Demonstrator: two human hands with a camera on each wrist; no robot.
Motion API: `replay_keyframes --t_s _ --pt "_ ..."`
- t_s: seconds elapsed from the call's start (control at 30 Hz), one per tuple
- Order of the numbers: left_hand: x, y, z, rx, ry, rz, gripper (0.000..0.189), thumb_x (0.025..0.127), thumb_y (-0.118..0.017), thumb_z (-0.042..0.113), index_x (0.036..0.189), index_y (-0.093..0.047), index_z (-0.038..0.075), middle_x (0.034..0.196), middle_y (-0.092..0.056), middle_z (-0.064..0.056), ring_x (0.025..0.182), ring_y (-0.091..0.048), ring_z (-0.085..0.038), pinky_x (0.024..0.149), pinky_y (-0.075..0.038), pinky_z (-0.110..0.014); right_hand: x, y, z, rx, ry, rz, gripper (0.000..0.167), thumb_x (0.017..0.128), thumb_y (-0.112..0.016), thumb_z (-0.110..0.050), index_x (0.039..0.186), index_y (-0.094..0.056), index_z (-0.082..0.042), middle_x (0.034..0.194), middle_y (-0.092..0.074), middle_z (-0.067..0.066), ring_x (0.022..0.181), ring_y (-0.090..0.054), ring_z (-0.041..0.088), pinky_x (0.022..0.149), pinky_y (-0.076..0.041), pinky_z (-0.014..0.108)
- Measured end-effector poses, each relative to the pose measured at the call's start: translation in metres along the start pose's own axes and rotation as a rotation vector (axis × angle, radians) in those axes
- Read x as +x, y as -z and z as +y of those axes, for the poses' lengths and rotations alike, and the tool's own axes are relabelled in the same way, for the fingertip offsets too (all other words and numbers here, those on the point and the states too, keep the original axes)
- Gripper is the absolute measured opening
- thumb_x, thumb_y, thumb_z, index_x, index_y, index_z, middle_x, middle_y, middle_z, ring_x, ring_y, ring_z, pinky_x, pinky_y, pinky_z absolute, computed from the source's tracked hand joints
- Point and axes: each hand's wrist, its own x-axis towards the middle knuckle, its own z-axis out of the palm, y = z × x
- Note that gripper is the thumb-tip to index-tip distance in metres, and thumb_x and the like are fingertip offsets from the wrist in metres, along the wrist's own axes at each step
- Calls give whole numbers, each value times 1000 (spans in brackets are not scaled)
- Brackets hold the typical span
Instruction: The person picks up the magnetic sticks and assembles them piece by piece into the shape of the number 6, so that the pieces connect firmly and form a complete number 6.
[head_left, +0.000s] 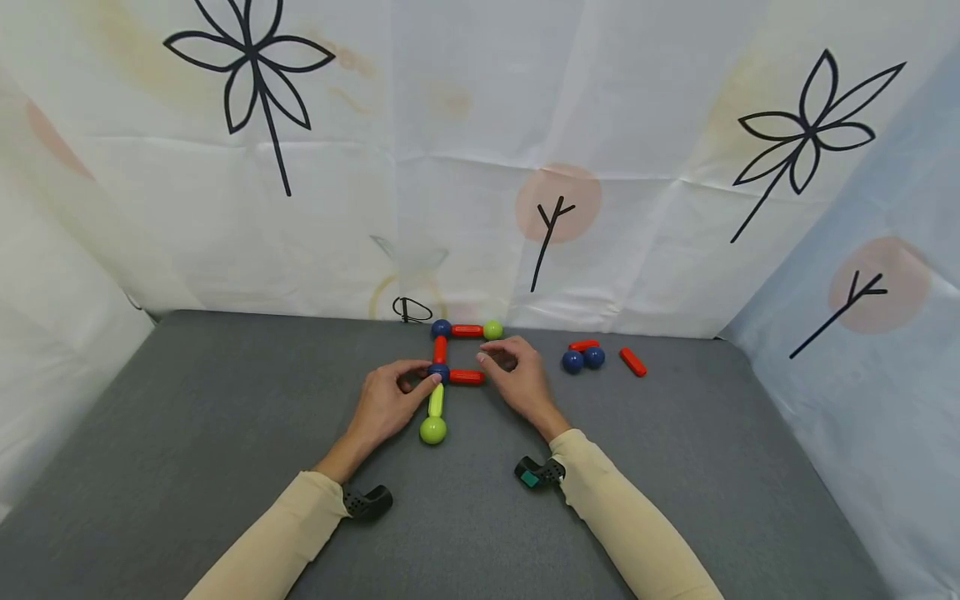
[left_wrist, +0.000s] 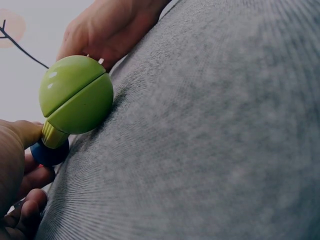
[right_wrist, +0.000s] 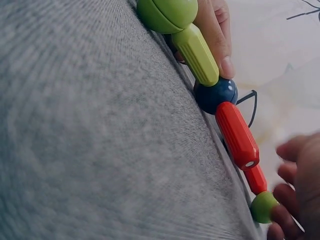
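Note:
A flat figure of rods and balls lies near the back of the table. My left hand (head_left: pixel 388 402) pinches its middle blue ball (right_wrist: pixel 218 95) between thumb and fingers. From that ball a lime rod (head_left: pixel 436 401) runs toward me to a green ball (head_left: pixel 432 430), one red rod (head_left: pixel 467 377) points right, and another red rod (head_left: pixel 440 349) leads back to the far blue ball (head_left: pixel 441 328). A further red rod (head_left: pixel 467 331) joins the far ball to a second green ball (head_left: pixel 492 330). Just right of the nearer red rod's bare end, my right hand (head_left: pixel 519 382) holds nothing, fingers loosely bent.
To the right lie two loose blue balls (head_left: pixel 573 362), a red rod (head_left: pixel 583 345) behind them and another red rod (head_left: pixel 633 362) farther right. A printed white cloth (head_left: pixel 465 242) hangs along the back edge of the grey table (head_left: pixel 247 400).

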Motion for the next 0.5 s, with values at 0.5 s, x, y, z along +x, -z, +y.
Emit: replay_keyframes --t_s 0.5 --pt "0 0 -1 1 -4 -4 34 94 -76 34 119 -75 11 97 -72 0 67 -54 -12 60 -42 -28 9 3 3 -45 -76 50 51 92 -75 -10 139 -59 0 135 -55 21 118 -54 37 95 -49 50"
